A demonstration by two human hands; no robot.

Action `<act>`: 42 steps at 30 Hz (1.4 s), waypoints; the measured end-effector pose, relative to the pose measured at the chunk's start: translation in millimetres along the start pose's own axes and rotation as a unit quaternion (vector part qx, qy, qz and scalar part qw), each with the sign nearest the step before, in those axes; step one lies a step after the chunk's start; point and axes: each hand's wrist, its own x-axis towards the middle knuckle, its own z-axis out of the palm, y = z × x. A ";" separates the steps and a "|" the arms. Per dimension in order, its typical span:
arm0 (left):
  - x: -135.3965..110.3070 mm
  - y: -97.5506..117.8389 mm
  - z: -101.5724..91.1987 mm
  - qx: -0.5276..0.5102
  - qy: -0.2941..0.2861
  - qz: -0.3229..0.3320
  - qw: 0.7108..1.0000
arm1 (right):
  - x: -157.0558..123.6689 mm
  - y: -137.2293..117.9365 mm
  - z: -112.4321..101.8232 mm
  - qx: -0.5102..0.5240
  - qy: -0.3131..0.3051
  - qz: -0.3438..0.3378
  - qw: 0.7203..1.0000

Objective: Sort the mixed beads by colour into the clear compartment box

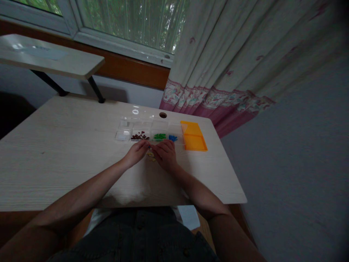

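Observation:
My left hand and my right hand meet at their fingertips above the table. Both are closed in a pinch around something small and dark, too tiny to name. Just below the fingers, a few pale yellow pieces lie on the tabletop. Beyond my hands stands a row of clear plastic boxes with raised lids. Dark red pieces fill one, green pieces another, and blue pieces sit near my right fingers. The leftmost clear box seems to hold whitish contents.
An orange opened case lies at the right end of the row. The pale wooden table has a round cable hole near its back edge. A raised shelf stands at back left; a curtain hangs behind.

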 end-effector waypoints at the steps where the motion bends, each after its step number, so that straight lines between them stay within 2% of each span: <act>1: -0.2 -0.6 0.6 0.001 0.003 0.003 1.000 | -0.1 -0.1 0.1 0.001 0.001 0.001 1.000; 16: -0.4 -9.5 0.9 0.064 -0.018 0.037 0.997 | -5.4 4.6 2.0 -0.019 0.018 -0.026 0.999; 20: -0.4 -5.7 -1.9 0.086 -0.005 0.043 0.995 | -5.7 10.9 -0.8 -0.027 0.034 -0.029 0.999; 23: 0.7 -2.5 -6.4 0.096 0.023 0.041 0.994 | -4.4 24.0 -4.6 -0.033 0.057 -0.003 0.998; 26: 2.0 -3.0 -10.1 0.094 0.052 0.036 0.994 | -3.0 44.7 -9.8 -0.039 0.110 0.031 0.993; 30: 2.4 -5.5 -11.5 0.102 0.070 0.031 0.992 | -3.5 74.0 -16.1 -0.046 0.153 0.120 0.980; 35: 2.2 -5.4 -11.1 0.121 0.067 0.050 0.989 | -5.1 94.2 -17.2 -0.092 0.107 0.189 0.972; 42: 2.5 -5.5 -12.8 0.131 0.067 0.063 0.987 | -7.3 96.5 -12.8 -0.136 0.025 0.232 0.963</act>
